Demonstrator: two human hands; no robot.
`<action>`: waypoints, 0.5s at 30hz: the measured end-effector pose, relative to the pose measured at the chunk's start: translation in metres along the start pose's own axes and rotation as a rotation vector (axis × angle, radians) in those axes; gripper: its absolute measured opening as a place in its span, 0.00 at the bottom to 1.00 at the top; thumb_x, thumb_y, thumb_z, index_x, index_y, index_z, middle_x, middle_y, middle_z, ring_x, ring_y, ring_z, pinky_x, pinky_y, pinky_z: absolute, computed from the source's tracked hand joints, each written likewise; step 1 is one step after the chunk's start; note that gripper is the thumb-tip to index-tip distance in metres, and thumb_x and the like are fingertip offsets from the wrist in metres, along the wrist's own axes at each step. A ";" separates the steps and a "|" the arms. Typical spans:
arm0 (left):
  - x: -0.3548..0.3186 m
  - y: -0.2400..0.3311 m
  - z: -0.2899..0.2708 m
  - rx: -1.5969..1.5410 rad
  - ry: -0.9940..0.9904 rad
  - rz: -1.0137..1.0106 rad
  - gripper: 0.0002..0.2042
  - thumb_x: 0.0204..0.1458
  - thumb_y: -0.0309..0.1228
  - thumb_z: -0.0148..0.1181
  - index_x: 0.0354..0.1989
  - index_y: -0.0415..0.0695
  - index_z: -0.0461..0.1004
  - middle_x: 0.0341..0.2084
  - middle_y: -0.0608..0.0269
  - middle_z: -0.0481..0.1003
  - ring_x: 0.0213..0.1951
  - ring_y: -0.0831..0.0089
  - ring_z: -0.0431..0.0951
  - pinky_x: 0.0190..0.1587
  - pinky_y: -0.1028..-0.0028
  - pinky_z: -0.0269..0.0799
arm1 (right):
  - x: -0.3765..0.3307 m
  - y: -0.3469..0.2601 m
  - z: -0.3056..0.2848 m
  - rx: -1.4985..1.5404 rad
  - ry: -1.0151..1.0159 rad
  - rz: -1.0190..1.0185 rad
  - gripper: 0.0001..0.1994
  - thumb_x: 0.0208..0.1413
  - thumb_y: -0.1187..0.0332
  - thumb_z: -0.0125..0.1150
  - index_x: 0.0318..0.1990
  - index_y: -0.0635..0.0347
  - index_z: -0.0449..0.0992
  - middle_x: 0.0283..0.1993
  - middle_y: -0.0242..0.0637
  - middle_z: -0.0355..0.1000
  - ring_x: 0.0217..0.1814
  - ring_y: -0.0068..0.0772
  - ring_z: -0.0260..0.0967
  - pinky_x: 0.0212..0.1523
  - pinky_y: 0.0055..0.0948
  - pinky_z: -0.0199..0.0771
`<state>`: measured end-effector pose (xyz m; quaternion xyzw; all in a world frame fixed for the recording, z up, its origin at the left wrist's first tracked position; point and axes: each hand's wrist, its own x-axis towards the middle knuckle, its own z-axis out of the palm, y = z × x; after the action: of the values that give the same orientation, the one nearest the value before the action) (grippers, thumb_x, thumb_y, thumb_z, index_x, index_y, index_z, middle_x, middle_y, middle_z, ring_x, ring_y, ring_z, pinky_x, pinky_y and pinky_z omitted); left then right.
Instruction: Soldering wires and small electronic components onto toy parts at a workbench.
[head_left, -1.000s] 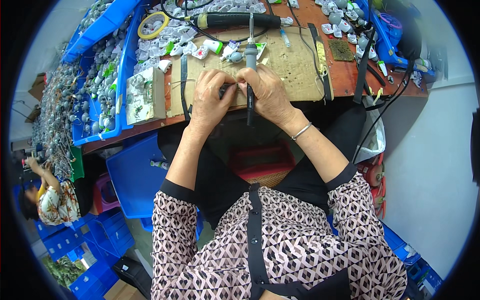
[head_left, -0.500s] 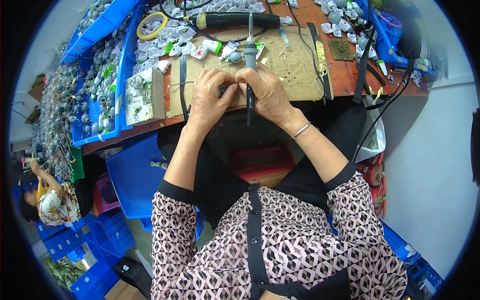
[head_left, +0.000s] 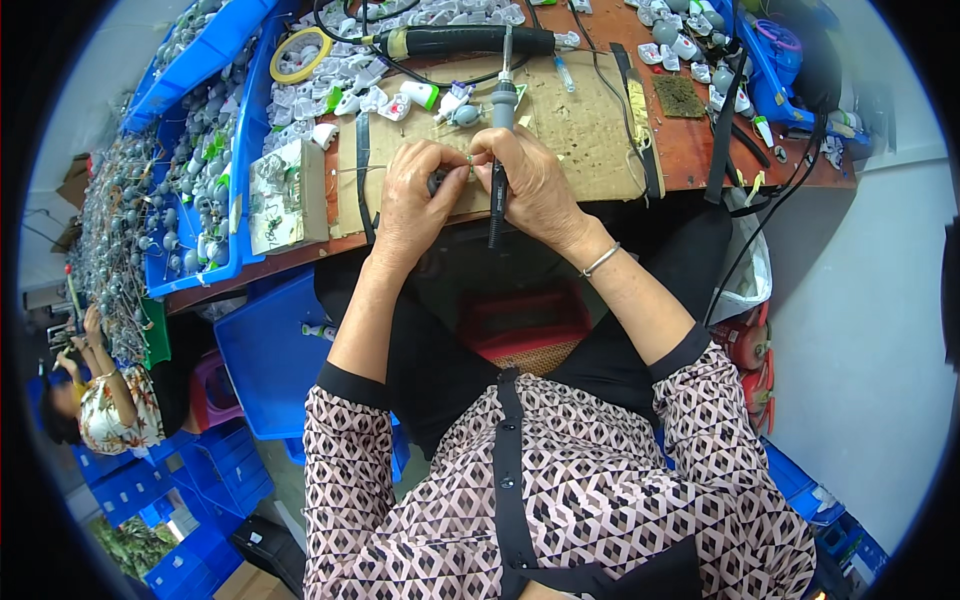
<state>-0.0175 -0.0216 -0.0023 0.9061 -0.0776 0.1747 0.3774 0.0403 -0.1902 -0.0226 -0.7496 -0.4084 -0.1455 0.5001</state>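
Note:
A soldering iron point(head_left: 503, 103) with a grey and black handle is tucked in my right hand point(head_left: 540, 187), its metal tip pointing away from me. The fingertips of that hand also meet those of my left hand point(head_left: 418, 187) over the near edge of the cardboard sheet point(head_left: 590, 130). My left hand is closed in a pinch around a small dark grey part point(head_left: 437, 181), mostly hidden by the fingers. Between the two sets of fingertips shows a tiny greenish bit point(head_left: 470, 160), too small to name. Just beyond lies a grey bulb-shaped piece with white plastic point(head_left: 464, 115).
Heaped white plastic pieces point(head_left: 300, 100) lie at the far left, beside a roll of yellow tape point(head_left: 300, 54). A blue bin point(head_left: 240, 200) of grey parts and a stained block point(head_left: 290, 195) stand left. A black-wrapped rod point(head_left: 465, 40) and cables cross the back. A co-worker point(head_left: 120, 405) sits far left.
My fingertips have parted slightly, so the tiny greenish bit now shows between them. The iron's tip has shifted a little to the right. The co-worker's hands have moved up.

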 end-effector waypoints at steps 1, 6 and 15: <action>0.000 0.000 0.000 -0.001 0.000 0.001 0.03 0.51 0.24 0.63 0.33 0.40 0.75 0.32 0.59 0.75 0.39 0.59 0.73 0.46 0.64 0.67 | 0.000 0.000 0.000 -0.001 0.000 0.000 0.12 0.54 0.77 0.62 0.44 0.58 0.67 0.34 0.42 0.72 0.39 0.47 0.73 0.38 0.41 0.73; -0.001 0.000 0.001 -0.025 -0.005 -0.002 0.05 0.49 0.22 0.63 0.33 0.40 0.74 0.32 0.59 0.75 0.40 0.59 0.73 0.47 0.64 0.67 | 0.001 0.000 0.001 -0.024 0.024 -0.040 0.12 0.54 0.77 0.62 0.44 0.57 0.67 0.34 0.41 0.71 0.39 0.47 0.73 0.38 0.41 0.73; -0.001 0.000 0.000 -0.028 0.000 -0.004 0.07 0.47 0.22 0.64 0.33 0.40 0.73 0.30 0.59 0.75 0.39 0.59 0.73 0.45 0.64 0.68 | 0.000 -0.001 0.000 -0.041 -0.001 -0.023 0.13 0.53 0.78 0.62 0.44 0.57 0.67 0.35 0.41 0.70 0.38 0.47 0.72 0.37 0.42 0.72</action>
<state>-0.0189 -0.0215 -0.0023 0.9009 -0.0780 0.1728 0.3905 0.0399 -0.1902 -0.0217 -0.7552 -0.4140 -0.1594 0.4826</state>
